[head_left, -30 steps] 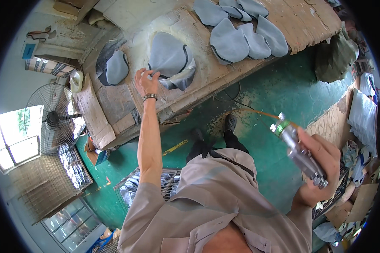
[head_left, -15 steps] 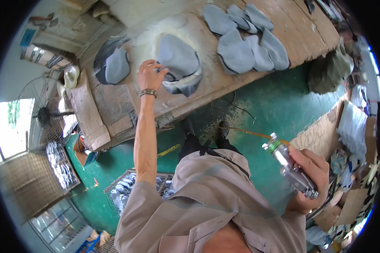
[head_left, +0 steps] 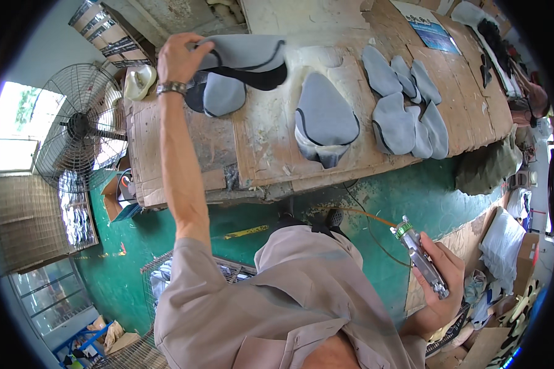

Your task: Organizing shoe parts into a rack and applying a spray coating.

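Observation:
My left hand (head_left: 180,60) is raised over the left part of the workbench, fingers closed on the edge of a curved grey fabric piece (head_left: 240,50) with black trim and a dark underside. Beneath it lie another grey piece (head_left: 224,95) and a dark one, partly covered. At the bench's middle, a rounded grey fabric piece (head_left: 327,114) rests over others on a whitish, residue-coated patch. My right hand (head_left: 442,270) grips a silver spray gun (head_left: 421,255) with a green ring, off the bench's near side; an orange hose trails from it.
Several grey pieces (head_left: 395,126) lie overlapping on the bench's right. A caged fan (head_left: 79,126) stands left of the cardboard-covered bench (head_left: 258,175). Below my left arm is a wire rack (head_left: 151,280). Dark cloth (head_left: 489,163) hangs at the right end; bags and cardboard crowd the right side.
My left hand has left the middle stack and now holds a grey fabric piece up at the left. The view has shifted; the spray gun stays in my right hand.

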The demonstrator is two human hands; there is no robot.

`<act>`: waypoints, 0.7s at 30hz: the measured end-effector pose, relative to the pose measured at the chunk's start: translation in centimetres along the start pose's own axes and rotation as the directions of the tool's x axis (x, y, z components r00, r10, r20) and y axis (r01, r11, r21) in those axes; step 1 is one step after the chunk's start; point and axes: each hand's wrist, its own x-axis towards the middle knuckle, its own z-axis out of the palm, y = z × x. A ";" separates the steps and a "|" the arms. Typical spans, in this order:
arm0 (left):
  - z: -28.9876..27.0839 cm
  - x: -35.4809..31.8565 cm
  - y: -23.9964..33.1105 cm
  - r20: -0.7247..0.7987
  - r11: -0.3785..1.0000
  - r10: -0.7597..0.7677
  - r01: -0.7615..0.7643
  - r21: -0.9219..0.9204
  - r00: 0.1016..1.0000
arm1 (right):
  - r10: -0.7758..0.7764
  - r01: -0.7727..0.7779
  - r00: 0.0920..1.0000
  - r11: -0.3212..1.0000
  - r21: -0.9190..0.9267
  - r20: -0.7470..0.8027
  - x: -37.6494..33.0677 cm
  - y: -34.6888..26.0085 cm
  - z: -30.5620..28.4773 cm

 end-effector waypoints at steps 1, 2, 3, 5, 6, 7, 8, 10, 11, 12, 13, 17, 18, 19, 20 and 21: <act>-0.2 1.0 -2.4 0.034 0.999 -0.022 0.021 0.048 0.999 | -0.013 0.013 1.000 1.000 -0.004 -0.005 0.5 -0.4 0.7; -1.2 2.1 -5.1 0.060 0.993 -0.049 0.042 0.110 0.997 | -0.023 0.023 1.000 1.000 -0.001 0.000 0.9 -0.9 1.1; -1.1 3.3 -8.1 0.059 0.993 -0.051 0.045 0.110 0.997 | -0.016 0.016 1.000 1.000 0.003 0.008 1.2 -1.4 1.6; -0.5 5.1 -14.4 0.104 0.983 -0.114 0.098 0.155 0.988 | -0.018 0.018 0.999 1.000 0.007 0.027 2.1 -2.3 2.5; 0.1 5.6 -16.7 0.104 0.984 -0.114 0.097 0.153 0.988 | -0.007 0.007 0.999 1.000 0.002 0.042 2.4 -2.7 2.8; -0.6 5.2 -19.0 -0.004 0.973 -0.134 0.132 0.191 0.991 | -0.011 0.011 0.997 1.000 0.003 0.075 3.1 -2.8 3.3; -1.5 4.7 -21.3 -0.115 0.958 -0.148 0.171 0.228 0.982 | -0.028 0.027 0.995 1.000 0.008 0.092 3.9 -2.9 4.0; 1.0 3.5 -20.1 -0.158 0.949 -0.126 0.165 0.270 0.979 | -0.091 0.091 0.996 0.995 -0.038 -0.003 4.7 -3.4 5.5; 1.3 2.7 -20.6 -0.286 0.945 -0.047 0.136 0.299 0.957 | -0.085 0.084 0.996 0.995 -0.044 -0.002 4.8 -3.6 5.9; 1.5 1.5 -21.2 -0.408 0.935 0.036 0.113 0.335 0.912 | -0.078 0.078 0.997 0.996 -0.043 0.012 4.9 -3.6 6.1; 2.0 -0.3 -21.9 -0.476 0.950 0.090 0.068 0.305 0.875 | -0.068 0.069 0.997 0.997 -0.043 0.023 5.0 -3.7 6.3; 7.5 -11.2 -26.8 -0.336 0.890 -0.102 0.237 0.390 0.936 | -0.080 0.081 0.997 0.995 -0.064 0.013 5.3 -4.7 6.8; 8.0 -15.1 -29.8 -0.216 0.823 -0.232 0.310 0.477 0.948 | -0.040 0.043 0.998 0.998 -0.054 0.044 5.4 -5.0 6.5; 9.0 -18.1 -32.0 -0.096 0.751 -0.369 0.357 0.556 0.925 | 0.012 -0.008 0.998 0.999 -0.052 0.068 5.6 -5.1 6.2; 11.8 -20.1 -31.7 -0.021 0.736 -0.526 0.467 0.490 0.850 | 0.042 -0.037 0.997 0.996 -0.081 0.058 5.8 -5.4 6.6; 14.5 -21.9 -31.4 0.071 0.696 -0.660 0.574 0.432 0.748 | 0.066 -0.061 0.997 0.991 -0.115 0.043 6.0 -5.8 6.9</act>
